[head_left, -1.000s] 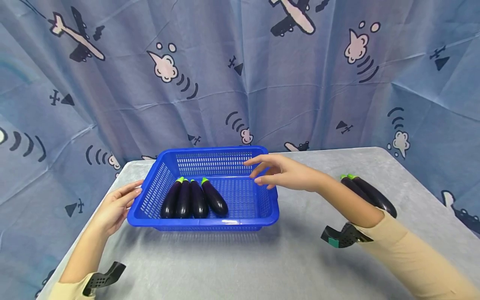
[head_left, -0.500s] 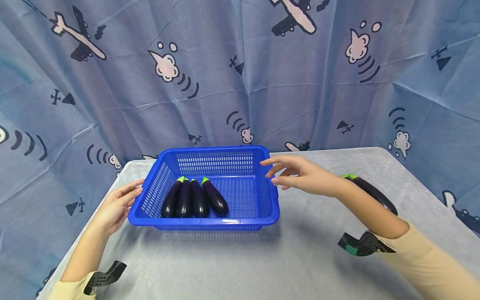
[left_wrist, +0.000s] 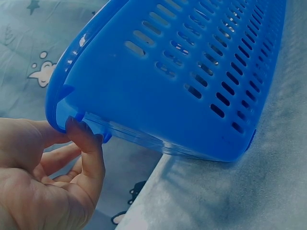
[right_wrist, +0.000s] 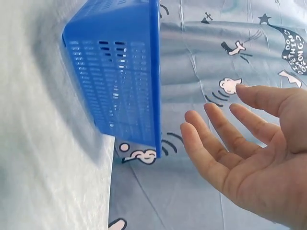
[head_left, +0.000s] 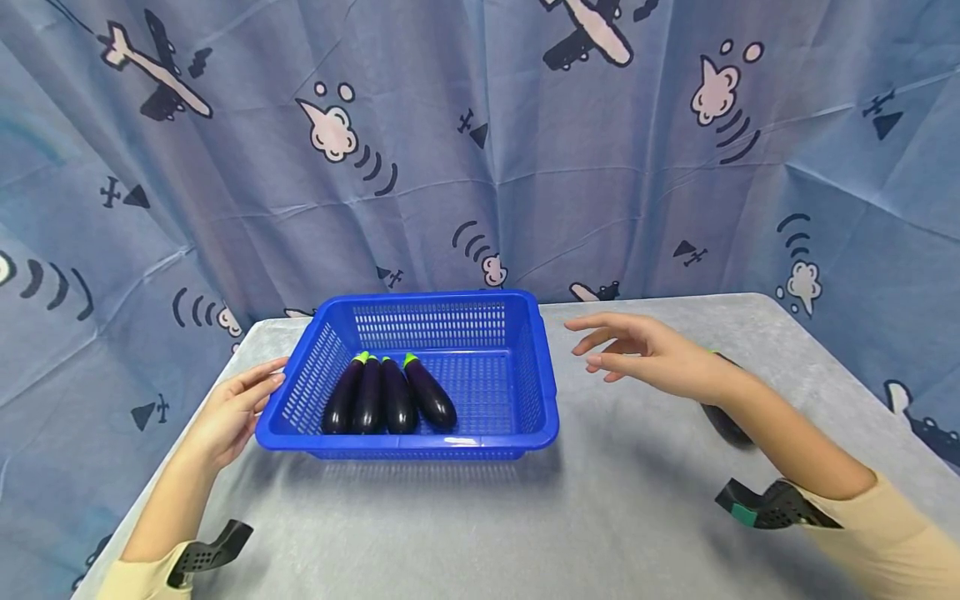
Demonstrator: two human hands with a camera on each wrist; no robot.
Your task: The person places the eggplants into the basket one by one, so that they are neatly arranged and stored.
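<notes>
A blue plastic basket (head_left: 536,383) with slotted walls stands on the table. Several dark purple eggplants (head_left: 397,400) with green stem ends lie side by side in its left part. At the left end, my left hand (head_left: 228,417) pinches the rim; the left wrist view shows the thumb and a finger (left_wrist: 88,143) at the rim's corner. To the right of the basket, apart from it, my right hand (head_left: 652,354) hovers with loosely bent fingers and nothing in them. Behind the right forearm more eggplant (head_left: 726,427) shows on the table, mostly hidden.
The grey table (head_left: 450,533) runs back to a blue curtain (head_left: 420,167) printed with planes and clouds. A black camera mount sits on each wrist, the left one (head_left: 213,557) and the right one (head_left: 772,504).
My right hand has moved right, from over the basket's right part to beyond its rim, and its forearm now covers most of the eggplants there. The left hand and basket have stayed put.
</notes>
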